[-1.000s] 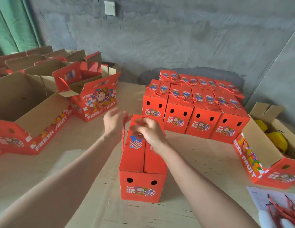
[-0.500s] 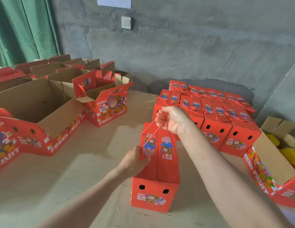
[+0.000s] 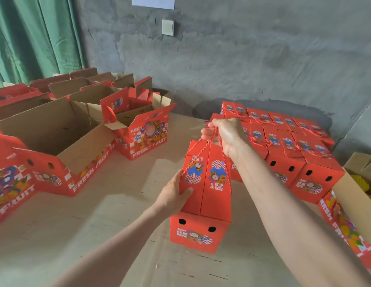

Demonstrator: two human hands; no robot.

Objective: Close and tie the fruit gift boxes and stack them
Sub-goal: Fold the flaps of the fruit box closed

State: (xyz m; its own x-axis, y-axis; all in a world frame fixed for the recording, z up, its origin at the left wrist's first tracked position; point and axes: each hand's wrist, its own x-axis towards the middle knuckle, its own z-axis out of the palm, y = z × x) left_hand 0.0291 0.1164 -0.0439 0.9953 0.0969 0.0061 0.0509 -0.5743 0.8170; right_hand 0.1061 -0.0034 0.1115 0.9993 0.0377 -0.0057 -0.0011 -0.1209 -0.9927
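Red fruit gift box [image 3: 209, 195], flaps closed, is sitting at the centre of the view above the light wooden table [image 3: 97, 214], with its near end panel and two round holes facing the camera. The right hand [image 3: 224, 133] is clenching the red cord handle [image 3: 223, 158] in a closed fist over the far end of the box, and the cord strands are running taut down to both sides of the lid. The left hand [image 3: 174, 195] is holding the left side of the box, the thumb lying on the top flap and the other fingers wrapping round the side wall out of sight. Whether the base is resting on the table or hanging clear of it cannot be told. Just behind and to the right, closed gift boxes [image 3: 294, 158] are standing packed in rows, with cords lying across their tops. To the left, open boxes [image 3: 145, 131] printed "FRESH FRUIT" are standing with flaps raised, showing brown cardboard inside. At the right edge another open box [image 3: 346, 195] is holding yellow fruit [image 3: 359, 182]. A green curtain [image 3: 35, 38] is hanging at upper left, and a wall switch [image 3: 167, 27] and a white sheet [image 3: 153, 2] are showing on the grey wall [image 3: 263, 48].
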